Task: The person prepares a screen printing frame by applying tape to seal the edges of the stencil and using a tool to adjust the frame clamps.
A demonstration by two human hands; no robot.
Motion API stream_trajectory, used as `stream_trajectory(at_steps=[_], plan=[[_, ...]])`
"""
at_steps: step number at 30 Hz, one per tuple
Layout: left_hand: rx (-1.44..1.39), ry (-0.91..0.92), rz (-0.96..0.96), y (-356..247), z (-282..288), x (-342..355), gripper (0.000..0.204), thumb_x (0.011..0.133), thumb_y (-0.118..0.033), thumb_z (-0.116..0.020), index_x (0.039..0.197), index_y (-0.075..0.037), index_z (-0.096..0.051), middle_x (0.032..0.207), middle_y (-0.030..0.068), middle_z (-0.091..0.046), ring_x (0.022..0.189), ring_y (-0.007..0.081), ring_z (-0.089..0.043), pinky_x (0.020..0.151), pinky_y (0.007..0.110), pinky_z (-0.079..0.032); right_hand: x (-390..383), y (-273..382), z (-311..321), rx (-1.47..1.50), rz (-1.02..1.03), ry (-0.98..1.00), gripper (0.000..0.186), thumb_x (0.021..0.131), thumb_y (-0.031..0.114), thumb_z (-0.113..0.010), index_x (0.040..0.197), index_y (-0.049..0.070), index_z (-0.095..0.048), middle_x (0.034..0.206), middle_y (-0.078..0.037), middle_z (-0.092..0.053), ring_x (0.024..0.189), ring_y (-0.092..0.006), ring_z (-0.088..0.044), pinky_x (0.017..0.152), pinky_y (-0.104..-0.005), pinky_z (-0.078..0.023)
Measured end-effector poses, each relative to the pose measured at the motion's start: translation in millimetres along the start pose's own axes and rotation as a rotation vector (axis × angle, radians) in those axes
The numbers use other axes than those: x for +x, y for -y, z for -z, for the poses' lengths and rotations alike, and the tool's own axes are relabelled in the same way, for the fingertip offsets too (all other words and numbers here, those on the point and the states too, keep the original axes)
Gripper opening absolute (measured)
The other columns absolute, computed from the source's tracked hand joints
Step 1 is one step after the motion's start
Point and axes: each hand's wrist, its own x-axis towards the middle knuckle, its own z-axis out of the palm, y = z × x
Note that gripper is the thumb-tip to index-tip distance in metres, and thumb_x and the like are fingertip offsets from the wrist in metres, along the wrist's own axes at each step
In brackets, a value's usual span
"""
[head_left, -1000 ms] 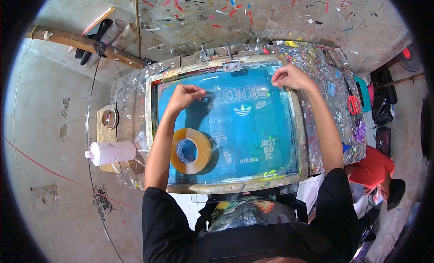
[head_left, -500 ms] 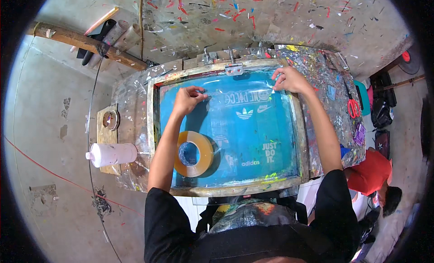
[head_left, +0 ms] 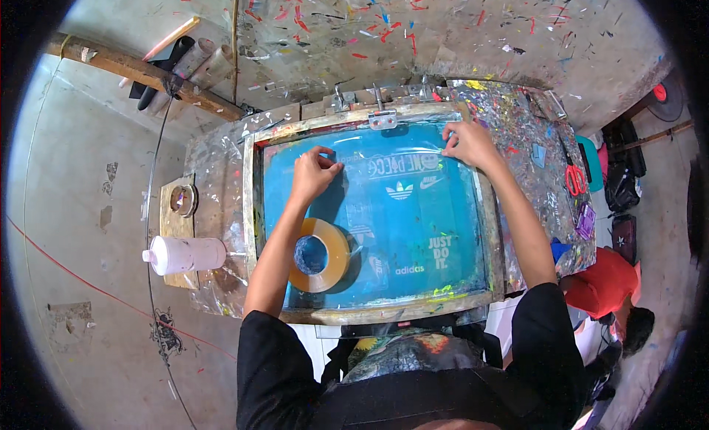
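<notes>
Fingers (head_left: 329,168) of left hand (head_left: 313,177) and right hand (head_left: 473,145) pinched, seemingly on glossy clear tape strip (head_left: 388,142), held apart probably for tautness above blue mesh screen (head_left: 402,234) in pale wooden frame (head_left: 406,310); amber ring-shaped tape roll (head_left: 334,257) flat on it, likely for easy reach.

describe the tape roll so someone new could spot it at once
Find the wooden frame around the blue screen in the middle of the view. On the screen's lower left lies the tape roll. It is a thick, shiny amber ring with a wide hole, unlike the flat white designs around it.
</notes>
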Motion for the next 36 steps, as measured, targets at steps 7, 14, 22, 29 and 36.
stream_trajectory(at_steps=[7, 14, 22, 29, 36], plan=[[0.219, -0.156, -0.035, -7, -3, 3, 0.037, 0.075, -0.023, -0.082, 0.102, 0.000, -0.071, 0.075, 0.0140, -0.072, 0.071, 0.0301, -0.072, 0.071, 0.041, -0.057, 0, -4, -12, -0.089, 0.027, -0.113, 0.020, 0.075, 0.021, -0.084, 0.084, 0.007, -0.073, 0.081, -0.012, -0.074, 0.080, -0.0315, -0.072, 0.071, -0.0454, -0.055], [0.408, -0.253, -0.116, -17, -4, 5, 0.025, 0.080, -0.015, -0.072, 0.100, -0.001, -0.066, 0.088, 0.0184, -0.070, 0.083, 0.0382, -0.069, 0.075, 0.048, -0.056, 2, -1, -21, -0.232, -0.057, -0.171, 0.015, 0.082, 0.018, -0.077, 0.090, 0.006, -0.072, 0.084, -0.013, -0.073, 0.080, -0.0344, -0.071, 0.071, -0.0481, -0.054], [0.382, -0.036, -0.482, -18, -29, 20, 0.021, 0.090, -0.019, -0.067, 0.106, -0.006, -0.066, 0.098, 0.0219, -0.061, 0.099, 0.0429, -0.060, 0.088, 0.050, -0.050, -13, 25, -48, -0.092, 0.390, -0.263, 0.016, 0.090, 0.015, -0.065, 0.103, 0.005, -0.066, 0.102, -0.016, -0.066, 0.097, -0.0345, -0.065, 0.084, -0.0507, -0.051], [0.484, -0.304, -0.351, -26, 50, -75, 0.038, 0.094, -0.034, -0.063, 0.111, 0.000, -0.064, 0.106, 0.0196, -0.063, 0.099, 0.0385, -0.060, 0.086, 0.049, -0.048, -62, 101, -64, 0.057, 0.509, -0.130, 0.056, 0.086, 0.037, -0.071, 0.126, -0.001, -0.061, 0.131, -0.021, -0.061, 0.125, -0.0378, -0.054, 0.109, -0.0480, -0.038], [0.487, 0.035, -0.412, -42, 55, -232, 0.056, 0.079, -0.039, -0.077, 0.116, 0.000, -0.062, 0.109, 0.0175, -0.061, 0.107, 0.0369, -0.057, 0.098, 0.049, -0.041, -128, 166, -116, 0.195, 0.637, 0.116, 0.093, 0.079, 0.038, -0.079, 0.152, -0.002, -0.038, 0.150, -0.023, -0.047, 0.140, -0.0367, -0.043, 0.120, -0.0468, -0.030]])
